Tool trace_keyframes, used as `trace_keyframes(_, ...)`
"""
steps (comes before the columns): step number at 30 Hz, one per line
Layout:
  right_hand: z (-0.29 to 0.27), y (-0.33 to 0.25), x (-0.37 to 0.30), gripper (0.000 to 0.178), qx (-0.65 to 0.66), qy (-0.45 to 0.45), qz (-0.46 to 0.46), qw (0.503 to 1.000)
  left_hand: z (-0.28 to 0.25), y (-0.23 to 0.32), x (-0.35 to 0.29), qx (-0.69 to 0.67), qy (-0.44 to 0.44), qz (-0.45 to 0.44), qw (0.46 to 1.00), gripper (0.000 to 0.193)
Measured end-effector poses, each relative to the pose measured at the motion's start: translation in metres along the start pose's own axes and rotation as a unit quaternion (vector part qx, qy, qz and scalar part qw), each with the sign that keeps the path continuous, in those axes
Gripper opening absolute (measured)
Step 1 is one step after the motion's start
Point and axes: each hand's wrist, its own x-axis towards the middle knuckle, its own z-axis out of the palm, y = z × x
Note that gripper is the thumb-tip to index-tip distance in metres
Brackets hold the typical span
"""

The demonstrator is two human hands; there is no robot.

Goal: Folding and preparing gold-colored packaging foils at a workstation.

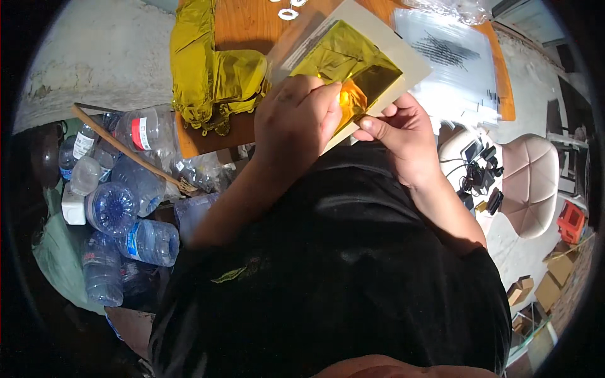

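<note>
A tilted beige card (413, 63) with a shiny gold foil sheet (343, 53) on it is held up in front of my chest. My left hand (293, 116) is closed, its curled fingers pinching the foil near the lower left; its fingertips are partly hidden. At the card's lower right edge, my right hand (406, 135) grips it between thumb and fingers. Clear plastic (293, 44) shows along the card's left side. Left of my hands, more crumpled gold foil (217, 72) lies on the wooden table (246, 28) and hangs over its front edge.
Clear plastic sleeves (447, 69) are stacked at the table's right. White rings (288, 13) lie at the far edge. Empty plastic bottles (113, 208) and a wooden stick (123, 148) crowd the lower left. On the right stands a pale chair (529, 183) near black cables (480, 173).
</note>
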Motion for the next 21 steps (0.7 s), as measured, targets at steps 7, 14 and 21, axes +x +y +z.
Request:
trace_keyframes(7, -0.003, 0.006, 0.003, 0.027, -0.009, 0.039, 0.081, 0.996, 0.0, 0.018, -0.004, -0.051, -0.032, -0.027, 0.998, 0.026)
trace_keyframes(14, -0.01, 0.013, 0.006, 0.022, -0.034, 0.052, 0.078, 0.995, 0.0, 0.017, -0.004, -0.044, -0.009, -0.001, 0.999, 0.033)
trace_keyframes(21, -0.009, 0.007, 0.004, 0.019, -0.014, 0.06, 0.101, 0.993, -0.004, 0.015, -0.008, -0.056, -0.017, 0.003, 0.998, 0.042)
